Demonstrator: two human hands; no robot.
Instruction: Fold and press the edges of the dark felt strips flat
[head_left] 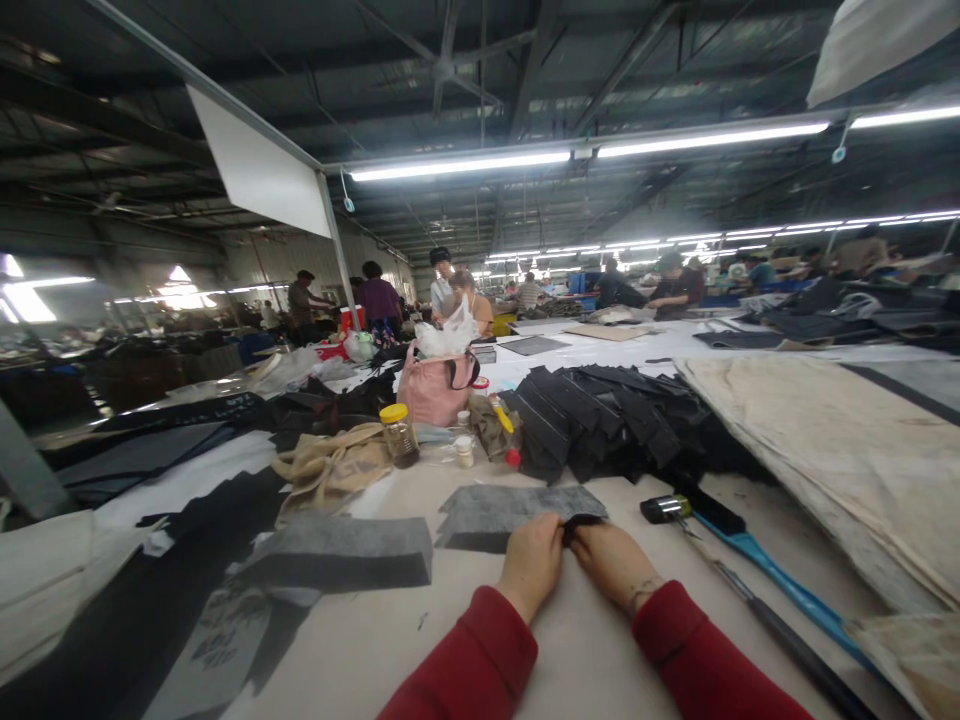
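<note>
My left hand (534, 562) and my right hand (613, 565) meet near the middle of the table, fingers closed on a small folded edge of black material (583, 521). Whether this edge belongs to the grey-and-black strips (495, 512) lying just beyond my left hand cannot be made out. Another row of grey-and-black strips (352, 555) lies to the left. Right of my right hand rest a mallet (666, 509) with a long dark handle and a brush (757, 555) with a blue handle. My fingertips are partly hidden.
A large heap of black pieces (600, 410) lies behind my hands. Near it stand a yellow-lidded jar (399, 437), a small white bottle (463, 452) and a pink bag (431, 388). Pale cloth (832, 440) covers the right side. Several people work farther back.
</note>
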